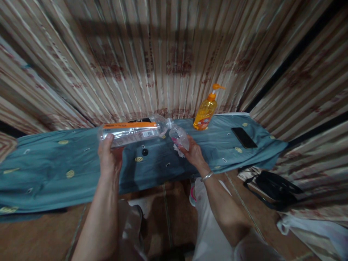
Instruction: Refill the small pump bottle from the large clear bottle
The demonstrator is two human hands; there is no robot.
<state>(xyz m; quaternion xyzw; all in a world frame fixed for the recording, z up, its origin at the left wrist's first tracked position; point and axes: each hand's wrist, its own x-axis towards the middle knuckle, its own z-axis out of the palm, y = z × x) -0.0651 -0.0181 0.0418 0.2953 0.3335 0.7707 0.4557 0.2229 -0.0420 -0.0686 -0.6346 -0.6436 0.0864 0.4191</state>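
Observation:
My left hand [110,154] is wrapped round the base end of a big clear plastic bottle [130,134] with an orange and black label. The bottle lies almost level in the air, its neck pointing right. In my right hand [193,150] is a smaller clear plastic bottle [178,134] with pink print, tilted with its mouth up and to the left. The two bottle mouths meet or nearly meet; I cannot tell whether they touch. Something white and crumpled, like tissue [179,151], shows under my right fingers. A round black cap [145,152] lies on the cloth below.
A blue-green patterned cloth [81,156] covers the long narrow table. An orange pump bottle [204,114] stands at the back, with a black phone [244,137] to its right. Pleated curtains [163,54] hang behind. On the right, a black bag [274,188] sits below table height.

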